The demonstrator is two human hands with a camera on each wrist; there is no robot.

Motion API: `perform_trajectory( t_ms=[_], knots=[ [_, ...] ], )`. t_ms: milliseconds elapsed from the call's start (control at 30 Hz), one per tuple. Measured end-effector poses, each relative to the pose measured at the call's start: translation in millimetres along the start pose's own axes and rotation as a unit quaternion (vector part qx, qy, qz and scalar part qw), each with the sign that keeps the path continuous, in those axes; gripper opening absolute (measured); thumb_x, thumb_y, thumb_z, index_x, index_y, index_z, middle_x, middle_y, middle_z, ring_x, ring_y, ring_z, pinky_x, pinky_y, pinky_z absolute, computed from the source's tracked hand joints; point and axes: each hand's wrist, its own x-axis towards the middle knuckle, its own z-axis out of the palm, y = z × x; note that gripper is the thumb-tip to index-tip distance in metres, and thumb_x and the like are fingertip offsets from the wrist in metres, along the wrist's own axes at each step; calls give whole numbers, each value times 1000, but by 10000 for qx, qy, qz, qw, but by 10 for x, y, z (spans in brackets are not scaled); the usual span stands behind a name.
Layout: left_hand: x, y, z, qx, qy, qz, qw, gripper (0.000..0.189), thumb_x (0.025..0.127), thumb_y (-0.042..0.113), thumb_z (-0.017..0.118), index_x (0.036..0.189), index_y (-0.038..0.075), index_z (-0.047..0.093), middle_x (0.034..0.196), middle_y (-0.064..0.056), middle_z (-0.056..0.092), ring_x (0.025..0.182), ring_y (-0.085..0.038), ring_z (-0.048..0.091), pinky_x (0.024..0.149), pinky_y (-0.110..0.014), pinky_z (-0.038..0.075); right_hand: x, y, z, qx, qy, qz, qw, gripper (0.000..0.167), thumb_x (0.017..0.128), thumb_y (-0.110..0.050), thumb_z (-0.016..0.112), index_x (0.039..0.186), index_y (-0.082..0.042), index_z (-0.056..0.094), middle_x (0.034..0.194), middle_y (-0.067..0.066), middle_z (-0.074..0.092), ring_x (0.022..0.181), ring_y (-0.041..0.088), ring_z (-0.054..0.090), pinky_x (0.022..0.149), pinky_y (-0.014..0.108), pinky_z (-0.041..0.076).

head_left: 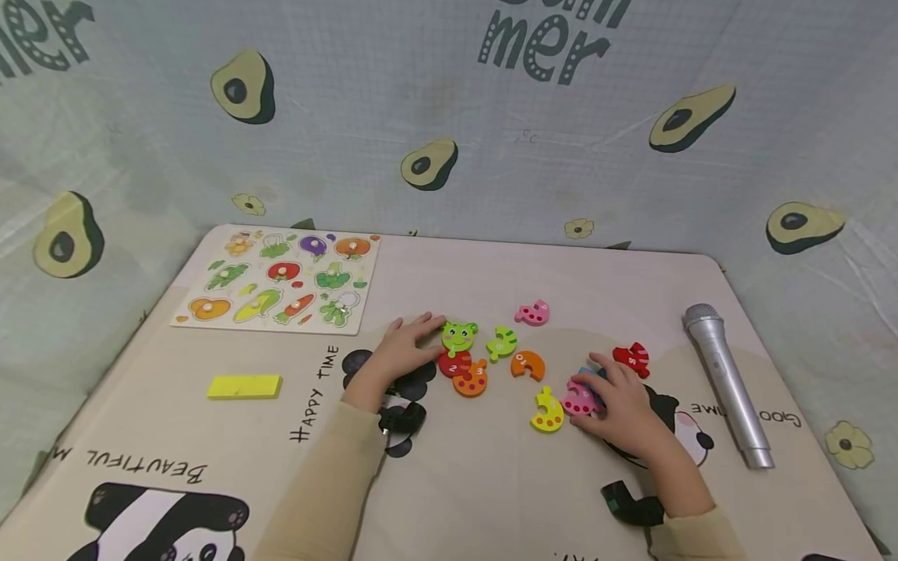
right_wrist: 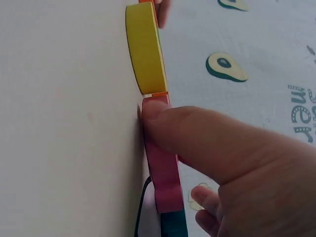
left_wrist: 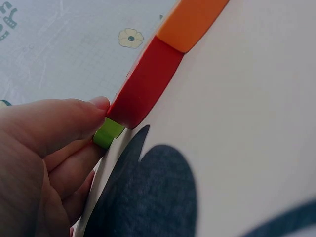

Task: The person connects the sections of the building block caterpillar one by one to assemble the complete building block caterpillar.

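Note:
My left hand [head_left: 404, 352] rests beside a green smiling caterpillar head piece [head_left: 459, 337], its fingers fairly straight and touching the edge. The left thumb lies by the red number piece [head_left: 454, 364], which joins the head; an orange piece [head_left: 471, 379] follows it. My right hand [head_left: 620, 405] pinches a pink spotted number piece [head_left: 579, 399] flat on the table, and its thumb presses the pink side [right_wrist: 165, 177] in the right wrist view. A blue piece [head_left: 588, 373] is partly hidden under the right fingers. A yellow spotted piece [head_left: 547, 411] lies just left of the pink one.
Loose green [head_left: 501, 344], orange [head_left: 528, 365], pink [head_left: 533, 313] and red [head_left: 632, 359] pieces lie around the middle. A vegetable puzzle board [head_left: 281, 280] is at back left, a yellow block [head_left: 244, 387] at left. A silver microphone [head_left: 730, 386] lies at right.

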Motion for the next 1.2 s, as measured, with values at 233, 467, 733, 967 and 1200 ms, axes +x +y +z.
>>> perform_trajectory(
  t_ms=[233,467,733,967,1200],
  knots=[
    [0,5,-7,42,-31,-1,10000,58,85,38,55,139,21,39,146,-5,35,137,-20,27,115,-46,2,-11,-1,4,137,-103,74,9998,64,69,-32,74,128,-20,51,145,14,22,132,41,10,93,73,18],
    [-1,8,-7,25,-39,-14,10000,58,85,37,55,139,21,39,146,-5,35,137,-20,27,115,-46,2,-6,3,-13,258,-222,174,9993,61,71,-35,74,126,-22,53,146,14,20,134,41,5,95,74,12],
    [4,-6,15,42,-1,-2,10000,58,85,37,55,139,21,40,145,-5,36,137,-19,27,115,-46,2,5,12,-11,131,-179,202,9995,66,67,-40,75,126,-18,53,146,15,19,134,41,6,95,75,10],
    [-2,-3,19,3,-3,19,10000,58,85,38,55,138,20,40,145,-5,36,137,-19,27,115,-46,2,9,-7,-32,298,61,4,9995,56,70,-30,74,122,-17,57,144,15,23,131,41,13,95,72,15],
    [3,20,5,2,-35,-27,10000,58,86,37,55,139,21,39,145,-4,35,138,-18,26,115,-45,2,121,-221,-144,763,-274,-39,9967,61,75,-21,72,130,-11,48,133,11,38,116,29,40,92,51,45]
  ],
)
